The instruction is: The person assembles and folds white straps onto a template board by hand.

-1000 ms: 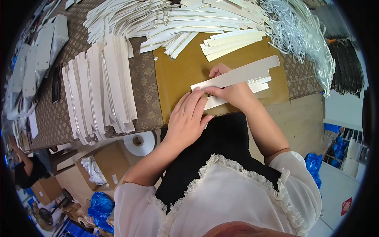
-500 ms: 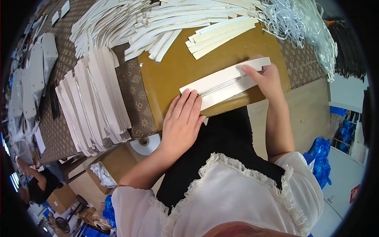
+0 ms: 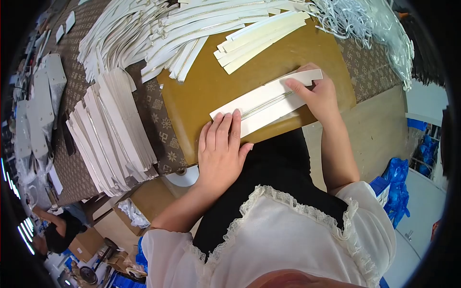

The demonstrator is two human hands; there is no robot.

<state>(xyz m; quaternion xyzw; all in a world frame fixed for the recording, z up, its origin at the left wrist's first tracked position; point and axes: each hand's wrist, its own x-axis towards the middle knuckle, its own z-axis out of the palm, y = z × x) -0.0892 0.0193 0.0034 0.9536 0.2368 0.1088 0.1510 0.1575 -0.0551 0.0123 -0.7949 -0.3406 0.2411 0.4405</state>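
Observation:
A white zipper panel (image 3: pixel 261 95), two pale strips with a metal zipper (image 3: pixel 269 102) along the middle, lies slanted on a mustard-brown mat (image 3: pixel 189 103). My left hand (image 3: pixel 222 151) rests on its left end, fingers stretched out flat and the thumb off to the side near the mat's front edge. At the right end, my right hand (image 3: pixel 318 96) grips the panel, thumb on top and the other fingers behind it, mostly hidden. Farther back on the mat, cream strips (image 3: pixel 261 41) lie fanned out.
Left of the mat stands a thick stack of zipper panels (image 3: pixel 113 129) on the patterned tablecloth (image 3: pixel 165 144). Loose white zippers (image 3: pixel 201 31) heap along the back. Thin white cords (image 3: pixel 348 19) and clear plastic (image 3: pixel 389 38) lie back right. Another person (image 3: pixel 60 230) is at far left.
The view has shifted slightly, so table items sit a little differently in frame. Both hands keep their places on the zipper panel, which lies nearly the same way.

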